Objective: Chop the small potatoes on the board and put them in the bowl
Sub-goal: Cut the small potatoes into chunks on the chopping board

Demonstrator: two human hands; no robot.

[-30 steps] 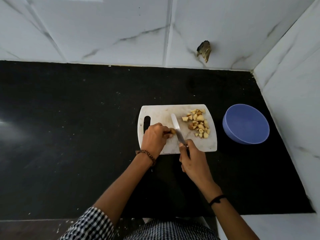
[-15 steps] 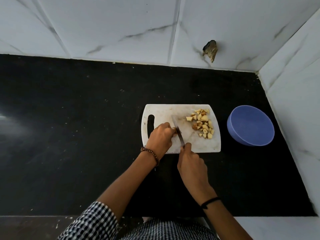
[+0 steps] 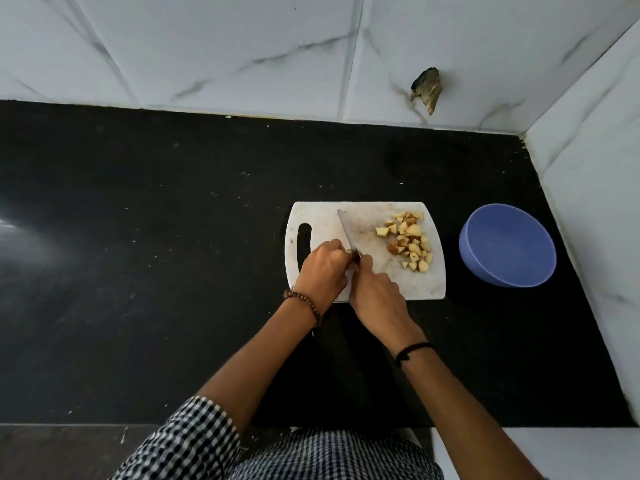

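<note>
Fingertips of left hand [image 3: 323, 268]: curled tight over a small potato piece [image 3: 354, 255] at near-centre of board, only a dark sliver of it showing; pinned hard against the blade. Right hand [image 3: 375, 295]: closed round the knife handle, forefinger up along the spine; handle itself hidden in the fist. Knife [image 3: 347, 233]: blade running from the hands toward the far left of the board, tip near the far edge. Change over the last second: blade swung from pointing far and slightly right to angling far-left, with the right hand moved in until it touches the left; held piece now almost wholly covered, where a second ago a pale end showed beside the fingers. Judged meaning: another cut in progress on the last held potato, piece getting short, fingertips close to the edge, so care due. Chopped pieces [image 3: 409, 240]: loose heap on right half of board, unchanged in place, none gone to the bowl. Cutting board [image 3: 374, 216]: white, handle slot at left, on black counter [image 3: 138, 237]. Bowl [image 3: 507, 244]: blue, right of board, apart from it, apparently empty. Transfer step not yet begun; chopping judged near its end
</note>
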